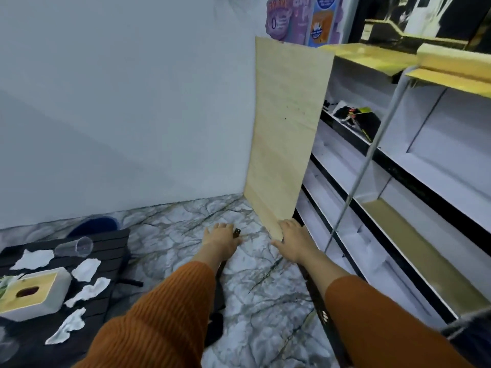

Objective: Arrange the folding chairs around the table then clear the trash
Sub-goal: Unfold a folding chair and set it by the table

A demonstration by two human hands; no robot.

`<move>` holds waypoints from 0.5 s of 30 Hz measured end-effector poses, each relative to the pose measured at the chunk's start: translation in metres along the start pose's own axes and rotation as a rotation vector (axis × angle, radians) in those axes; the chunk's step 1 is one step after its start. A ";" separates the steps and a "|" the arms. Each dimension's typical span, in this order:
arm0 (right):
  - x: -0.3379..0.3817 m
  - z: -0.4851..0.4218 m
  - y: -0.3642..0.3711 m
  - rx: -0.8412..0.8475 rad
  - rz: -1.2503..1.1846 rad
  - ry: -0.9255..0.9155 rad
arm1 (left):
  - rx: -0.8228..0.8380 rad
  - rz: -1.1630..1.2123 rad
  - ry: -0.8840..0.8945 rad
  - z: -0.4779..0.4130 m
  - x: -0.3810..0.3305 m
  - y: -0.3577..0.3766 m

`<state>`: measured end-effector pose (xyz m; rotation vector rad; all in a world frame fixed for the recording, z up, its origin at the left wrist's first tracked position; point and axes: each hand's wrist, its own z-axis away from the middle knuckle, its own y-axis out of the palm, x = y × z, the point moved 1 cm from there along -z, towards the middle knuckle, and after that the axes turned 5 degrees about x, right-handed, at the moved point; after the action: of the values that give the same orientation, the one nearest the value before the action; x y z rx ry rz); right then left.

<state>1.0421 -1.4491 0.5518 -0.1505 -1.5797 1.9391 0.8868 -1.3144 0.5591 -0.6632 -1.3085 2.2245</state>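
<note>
Head view, tissue box on table, tipped cup beside.

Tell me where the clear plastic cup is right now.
In the head view, the clear plastic cup lies on its side at the far edge of the dark slatted table, lower left, beside torn white paper scraps and before the blue bin.

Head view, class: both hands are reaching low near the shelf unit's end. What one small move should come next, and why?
Probably draw the black frame back toward the table. The left hand and right hand each sit at the top of a dark bar, seemingly a folded chair, though it is mostly hidden. Torn paper scraps and a tipped plastic cup on the table can wait.
</note>
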 end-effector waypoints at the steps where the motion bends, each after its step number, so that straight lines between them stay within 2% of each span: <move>1: -0.007 -0.018 -0.008 0.014 0.009 -0.025 | -0.003 0.017 -0.023 -0.012 -0.004 -0.005; 9: -0.034 -0.142 -0.056 0.155 0.083 -0.232 | -0.044 0.147 -0.221 -0.093 -0.026 -0.044; 15: -0.004 -0.223 -0.064 0.203 0.135 -0.403 | -0.042 0.219 -0.379 -0.134 0.006 -0.054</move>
<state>1.1720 -1.2574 0.5476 0.2384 -1.6377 2.3312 0.9738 -1.1988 0.5490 -0.4285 -1.5271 2.6004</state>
